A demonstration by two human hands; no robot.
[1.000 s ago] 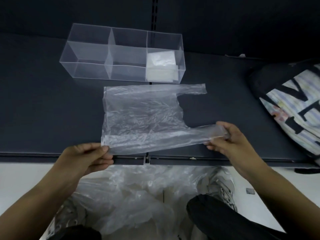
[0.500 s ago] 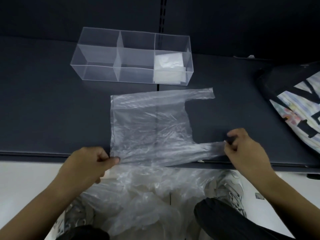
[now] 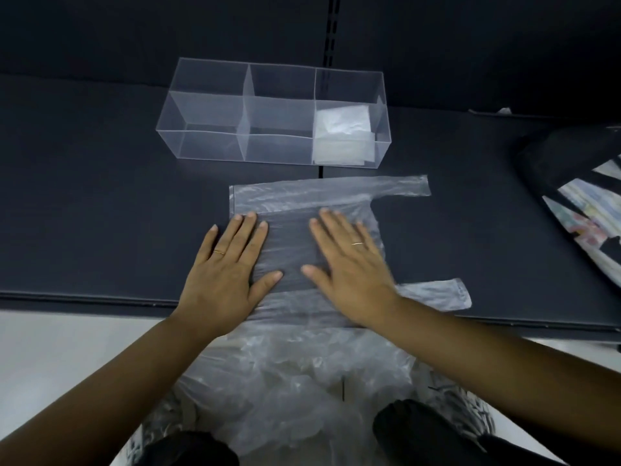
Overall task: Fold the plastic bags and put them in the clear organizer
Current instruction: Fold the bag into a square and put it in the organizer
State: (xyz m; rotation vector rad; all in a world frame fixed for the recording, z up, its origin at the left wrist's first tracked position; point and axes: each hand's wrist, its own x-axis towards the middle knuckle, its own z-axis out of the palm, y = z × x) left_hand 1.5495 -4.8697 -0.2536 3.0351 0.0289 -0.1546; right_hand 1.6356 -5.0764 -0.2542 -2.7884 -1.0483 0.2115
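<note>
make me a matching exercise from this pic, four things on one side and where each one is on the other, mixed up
1 plastic bag
2 folded bags
3 clear organizer
4 loose bag pile

a crumpled below the table edge
b in the organizer's right end
c pressed flat under left hand and right hand
d standing behind the flat bag

Pairs: 1-c, 2-b, 3-d, 4-a

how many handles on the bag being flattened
2. The far handle points right, near the clear organizer; the near handle sticks out beside the right hand. None looks hidden.
</note>
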